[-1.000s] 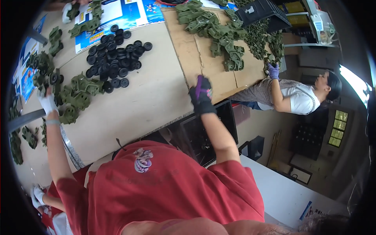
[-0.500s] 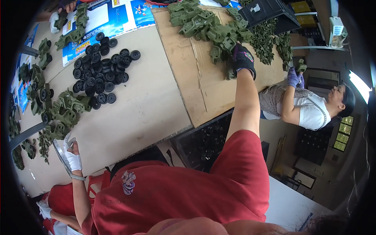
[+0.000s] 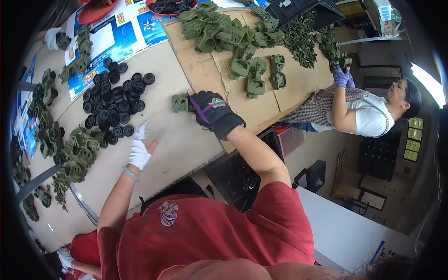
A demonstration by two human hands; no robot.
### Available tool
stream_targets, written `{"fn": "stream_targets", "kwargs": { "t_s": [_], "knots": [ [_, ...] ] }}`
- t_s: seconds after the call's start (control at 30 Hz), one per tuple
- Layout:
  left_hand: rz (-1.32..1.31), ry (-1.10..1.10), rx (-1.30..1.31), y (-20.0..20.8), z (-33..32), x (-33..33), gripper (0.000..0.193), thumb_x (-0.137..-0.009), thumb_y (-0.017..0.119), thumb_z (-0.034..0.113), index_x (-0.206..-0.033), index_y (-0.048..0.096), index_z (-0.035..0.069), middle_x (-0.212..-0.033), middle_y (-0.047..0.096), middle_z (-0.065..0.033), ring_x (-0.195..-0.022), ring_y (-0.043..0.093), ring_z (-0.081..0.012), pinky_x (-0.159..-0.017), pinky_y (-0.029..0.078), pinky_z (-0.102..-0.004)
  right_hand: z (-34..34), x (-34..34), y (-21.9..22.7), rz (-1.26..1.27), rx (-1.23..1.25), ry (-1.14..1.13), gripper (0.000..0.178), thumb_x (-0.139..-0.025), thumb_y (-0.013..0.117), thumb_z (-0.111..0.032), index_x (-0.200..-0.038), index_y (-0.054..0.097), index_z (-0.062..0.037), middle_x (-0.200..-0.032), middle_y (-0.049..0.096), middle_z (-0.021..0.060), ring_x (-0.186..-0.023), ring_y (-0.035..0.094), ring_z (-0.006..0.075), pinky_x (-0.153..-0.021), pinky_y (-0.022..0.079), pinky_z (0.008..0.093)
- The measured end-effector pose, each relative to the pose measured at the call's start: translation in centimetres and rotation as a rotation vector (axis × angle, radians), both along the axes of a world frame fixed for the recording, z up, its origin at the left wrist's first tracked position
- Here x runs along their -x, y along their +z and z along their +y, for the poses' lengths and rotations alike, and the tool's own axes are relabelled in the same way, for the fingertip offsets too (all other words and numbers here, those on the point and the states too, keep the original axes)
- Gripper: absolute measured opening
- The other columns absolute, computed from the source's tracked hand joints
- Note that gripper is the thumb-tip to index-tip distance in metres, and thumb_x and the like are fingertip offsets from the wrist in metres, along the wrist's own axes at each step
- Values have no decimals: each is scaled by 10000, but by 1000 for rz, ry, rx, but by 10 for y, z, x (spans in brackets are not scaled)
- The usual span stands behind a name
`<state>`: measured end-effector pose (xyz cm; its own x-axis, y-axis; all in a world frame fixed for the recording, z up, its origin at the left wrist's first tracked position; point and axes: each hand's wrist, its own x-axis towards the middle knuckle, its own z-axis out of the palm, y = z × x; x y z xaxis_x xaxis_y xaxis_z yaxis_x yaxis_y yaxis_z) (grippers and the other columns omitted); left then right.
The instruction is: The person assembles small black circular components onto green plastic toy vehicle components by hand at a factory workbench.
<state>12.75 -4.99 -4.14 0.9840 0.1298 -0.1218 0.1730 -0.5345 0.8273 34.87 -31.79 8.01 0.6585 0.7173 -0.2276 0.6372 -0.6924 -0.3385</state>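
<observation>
My right hand (image 3: 213, 111), in a black and purple glove, grips a green plastic toy vehicle body (image 3: 179, 102) over the table's middle. The glove hides part of that piece. My left hand (image 3: 141, 148), in a white glove, is open with fingers spread and holds nothing. Just beyond it lies a pile of black toy wheels (image 3: 112, 100). Another heap of green vehicle bodies (image 3: 210, 30) rests on cardboard at the far right, with a separate green body (image 3: 256, 79) nearer me. More green bodies with some wheels (image 3: 79, 149) are piled left of my left hand.
Small green parts (image 3: 298, 39) lie by a tipped black bin (image 3: 310, 14). At right a co-worker (image 3: 359, 107) in purple gloves handles a green piece. Another person's white-gloved hand (image 3: 52, 38) is at far left. A dark crate (image 3: 235, 175) stands below the table edge.
My right hand has come back from the green heap to the table's middle, bringing a green vehicle body. My left hand has moved right, from the left-hand pile toward the wheels.
</observation>
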Motion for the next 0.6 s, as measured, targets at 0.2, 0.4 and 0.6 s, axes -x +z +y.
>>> {"fn": "stream_targets", "kwargs": {
  "t_s": [0.2, 0.4, 0.6],
  "knots": [
    [107, 88, 279, -27, -48, -40, 911, -908, 824, 193, -1666, 343, 36, -1600, 466, -258, -1422, 518, -392, -1171, 446, -434, -78, -143, 17, -668, -272, -303, 462, -914, 752, -295, -1259, 695, 6, -1208, 714, 251, -1174, 661, 450, -1047, 534, 491],
    [-415, 22, -319, 40, -32, -133, 798, -874, 815, 152, -1578, 457, 38, -1485, 514, -275, -1311, 546, -459, -1135, 467, -474, -167, -167, 2, -233, -215, -1103, 458, -979, 727, -369, -1265, 659, -18, -1220, 734, 296, -1154, 691, 510, -968, 556, 556],
    [-349, -165, -110, 47, -21, -334, 896, -872, 831, 182, -1641, 378, 105, -1510, 524, -255, -1373, 524, -491, -1163, 461, -528, -209, -153, -53, -400, -41, -785, 603, -958, 730, -309, -1479, 562, -55, -1368, 674, 291, -1238, 663, 489, -1017, 555, 525]
  ]
}}
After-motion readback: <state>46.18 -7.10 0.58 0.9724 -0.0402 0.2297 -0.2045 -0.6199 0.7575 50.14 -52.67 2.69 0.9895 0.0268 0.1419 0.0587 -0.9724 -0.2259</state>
